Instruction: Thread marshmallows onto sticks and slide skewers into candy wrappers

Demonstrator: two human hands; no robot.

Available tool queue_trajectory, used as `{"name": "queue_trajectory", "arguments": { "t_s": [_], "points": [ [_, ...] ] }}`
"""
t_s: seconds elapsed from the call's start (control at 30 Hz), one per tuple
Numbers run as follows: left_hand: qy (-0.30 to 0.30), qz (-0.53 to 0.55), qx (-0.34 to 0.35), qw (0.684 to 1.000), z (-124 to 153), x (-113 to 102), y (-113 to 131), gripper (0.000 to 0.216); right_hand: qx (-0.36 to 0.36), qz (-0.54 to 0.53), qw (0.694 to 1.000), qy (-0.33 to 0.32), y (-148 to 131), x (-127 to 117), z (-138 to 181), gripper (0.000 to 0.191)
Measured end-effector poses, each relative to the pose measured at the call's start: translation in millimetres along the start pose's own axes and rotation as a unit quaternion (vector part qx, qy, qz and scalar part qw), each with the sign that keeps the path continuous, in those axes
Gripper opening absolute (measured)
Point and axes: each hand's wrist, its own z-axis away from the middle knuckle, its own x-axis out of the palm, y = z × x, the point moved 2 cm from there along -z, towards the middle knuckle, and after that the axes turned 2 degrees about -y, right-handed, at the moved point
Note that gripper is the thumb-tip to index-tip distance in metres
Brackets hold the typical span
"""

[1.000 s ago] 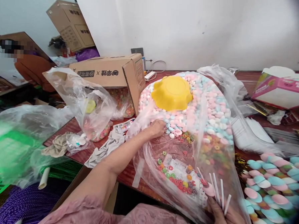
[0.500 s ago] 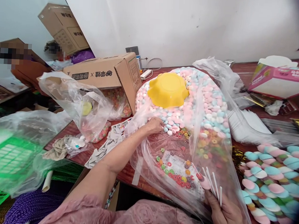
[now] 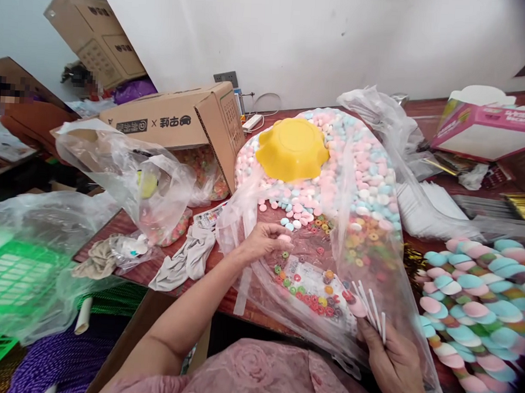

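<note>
From the head camera, the left hand [image 3: 266, 242] reaches inside the big clear plastic bag [image 3: 331, 235] lying on the red-brown wooden surface [image 3: 124, 224], fingers pinched together on a small pink candy [image 3: 284, 238]. The right hand [image 3: 397, 362] sits at the bag's near edge, fingers clamped on a bundle of thin white paper sticks [image 3: 369, 305].

Judging by the loose grip, the pink piece could slip and roll among the coloured ring candies [image 3: 310, 296], and the sticks could fan out and drop.

The bag holds pastel pink, blue and white candies [image 3: 369, 173], the rings, and an upturned yellow scalloped plastic bowl [image 3: 292, 149]. The brown cardboard box [image 3: 182, 125] holds another bag of rings.
</note>
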Motion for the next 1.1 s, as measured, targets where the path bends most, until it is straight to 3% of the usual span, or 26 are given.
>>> {"name": "queue_trajectory", "arguments": {
  "t_s": [0.13, 0.27, 0.63, 1.1],
  "points": [
    [0.009, 0.206, -0.021, 0.978, 32.4, 14.4, -7.1, 0.042, 0.015, 0.0, 1.0, -0.005, -2.1, -0.3, -0.5, 0.021],
    [0.012, 0.293, -0.036, 0.955, 47.5, 22.7, -12.9, 0.041, 0.025, -0.006, 0.999, -0.019, -16.2, -3.7, -4.3, 0.028],
    [0.067, 0.266, -0.012, 0.962, 58.8, 41.0, -12.0, 0.045, -0.03, 0.037, 0.995, -0.087, -46.5, -4.0, -3.7, 0.029],
    [0.106, 0.299, 0.049, 0.947, 62.7, 60.0, -14.5, 0.047, -0.037, 0.033, 0.995, -0.083, -63.7, 3.6, -15.8, 0.026]
  ]
}}
